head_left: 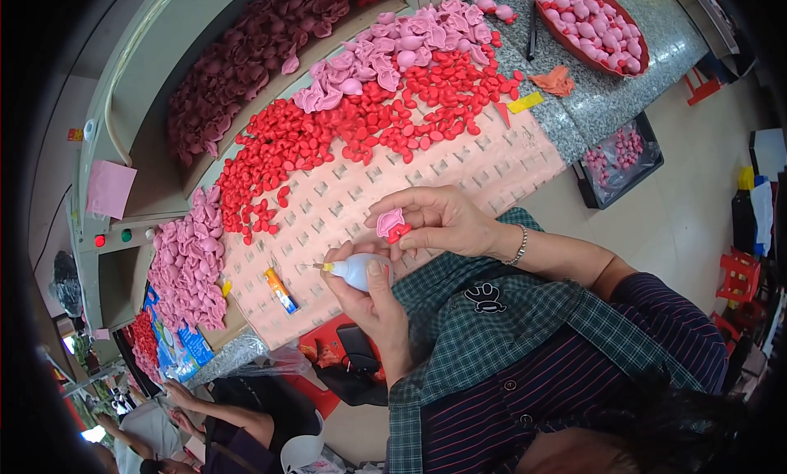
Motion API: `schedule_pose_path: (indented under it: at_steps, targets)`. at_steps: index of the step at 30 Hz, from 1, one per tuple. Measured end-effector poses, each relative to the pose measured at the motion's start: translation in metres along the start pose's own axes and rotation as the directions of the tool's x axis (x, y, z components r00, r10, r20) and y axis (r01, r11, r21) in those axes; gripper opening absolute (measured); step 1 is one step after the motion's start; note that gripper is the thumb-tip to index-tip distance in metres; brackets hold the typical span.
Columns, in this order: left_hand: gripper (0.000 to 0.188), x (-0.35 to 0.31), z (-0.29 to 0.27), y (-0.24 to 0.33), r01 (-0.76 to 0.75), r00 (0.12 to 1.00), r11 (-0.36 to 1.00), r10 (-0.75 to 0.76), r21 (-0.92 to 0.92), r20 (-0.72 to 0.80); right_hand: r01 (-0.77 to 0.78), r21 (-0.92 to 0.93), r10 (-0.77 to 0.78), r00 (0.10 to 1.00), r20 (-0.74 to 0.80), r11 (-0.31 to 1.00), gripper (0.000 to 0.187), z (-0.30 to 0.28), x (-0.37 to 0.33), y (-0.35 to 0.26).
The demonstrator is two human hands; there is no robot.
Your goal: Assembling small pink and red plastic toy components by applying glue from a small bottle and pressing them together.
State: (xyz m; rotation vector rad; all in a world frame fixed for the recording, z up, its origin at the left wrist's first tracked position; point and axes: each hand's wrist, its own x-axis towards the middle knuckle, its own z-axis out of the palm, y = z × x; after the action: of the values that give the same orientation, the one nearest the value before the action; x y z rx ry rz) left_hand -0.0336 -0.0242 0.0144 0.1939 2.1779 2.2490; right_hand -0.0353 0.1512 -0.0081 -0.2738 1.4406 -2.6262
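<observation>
A small translucent squeeze bottle (357, 271) with a yellow collar and a thin needle tip rests in my left hand (375, 303), fingers wrapped round it and the needle pointing left. Just above and to the right, my right hand (449, 221) pinches a small moulded piece (392, 224), pink on top with a red part at its lower end. The needle is apart from this piece. Both hands hover over a pink patterned cloth (443, 175). Beyond them lies a wide heap of small red pieces (352, 129), with hollow pink pieces (402, 47) behind it.
More pink pieces (188, 269) lie at the left. An orange and blue tube (280, 290) is on the cloth. A red bowl (641, 52) of pink-and-red pieces stands far right, above a black crate (607, 197) on the floor. A co-worker's arm (217, 408) shows lower left.
</observation>
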Motion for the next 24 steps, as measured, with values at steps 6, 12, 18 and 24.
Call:
schedule_pose_path:
  at_steps: [6,12,18,24]
  targets:
    - [0.04,-0.001,0.008,0.008,0.036,0.991,0.992,-0.052,-0.123,-0.124,0.062,0.067,-0.057,0.995,-0.081,0.996,0.05,0.0,-0.004,0.002]
    - [0.043,0.002,-0.011,-0.009,0.184,0.971,0.741,-0.24,-0.645,0.002,0.04,0.104,-0.032,0.997,-0.075,0.994,0.045,0.001,-0.006,-0.004]
    - [0.046,0.005,-0.008,-0.018,0.244,0.952,0.637,-0.302,-0.731,0.054,0.032,0.185,-0.026,0.999,-0.035,0.982,0.048,-0.004,-0.005,0.0]
    - [0.037,0.006,-0.002,-0.018,0.163,0.953,0.504,-0.302,-0.848,0.004,-0.01,0.191,0.027,0.996,-0.088,0.981,0.049,-0.003,-0.004,-0.001]
